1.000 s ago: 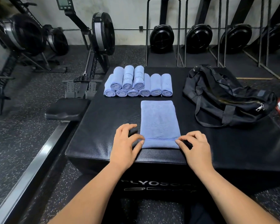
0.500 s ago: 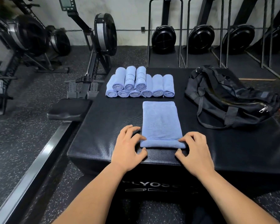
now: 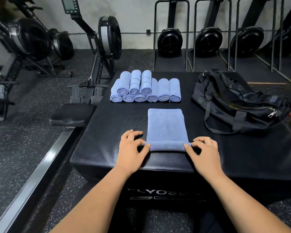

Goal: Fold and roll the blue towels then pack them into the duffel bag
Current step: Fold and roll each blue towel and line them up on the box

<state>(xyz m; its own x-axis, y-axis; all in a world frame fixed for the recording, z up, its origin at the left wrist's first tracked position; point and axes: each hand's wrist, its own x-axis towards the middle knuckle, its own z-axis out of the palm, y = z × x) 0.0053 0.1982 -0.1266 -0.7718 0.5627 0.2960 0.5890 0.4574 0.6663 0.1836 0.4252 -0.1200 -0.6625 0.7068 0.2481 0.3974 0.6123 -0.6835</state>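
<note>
Since the earlier frames the near edge of the folded blue towel has been turned over on itself, so that a first narrow roll is now formed where a flat hem was lying, and both hands have been carried a little up the frame with it. The left grip is closed on the left end of that roll, which is pinched between thumb and fingertips; the right grip is closed on the right end in the same way. The towel is laid lengthwise at the centre of the black padded table, near its lower edge, with the unrolled part spread flat toward the top of the frame. Just above it, nine finished rolls are stacked, six below and three on top. The duffel bag is slumped at the right of the frame, well apart from the towel; whether its zip is open cannot be told. The cloth is judged to be light, soft and limp, with no stiffness of its own to be relied on. The roll is therefore best held at both ends at once and kept under even tension, or it is likely to be skewed or slackened in the middle. Once finished, it is probably best taken round its middle, so that the loose tail is trapped.
</note>
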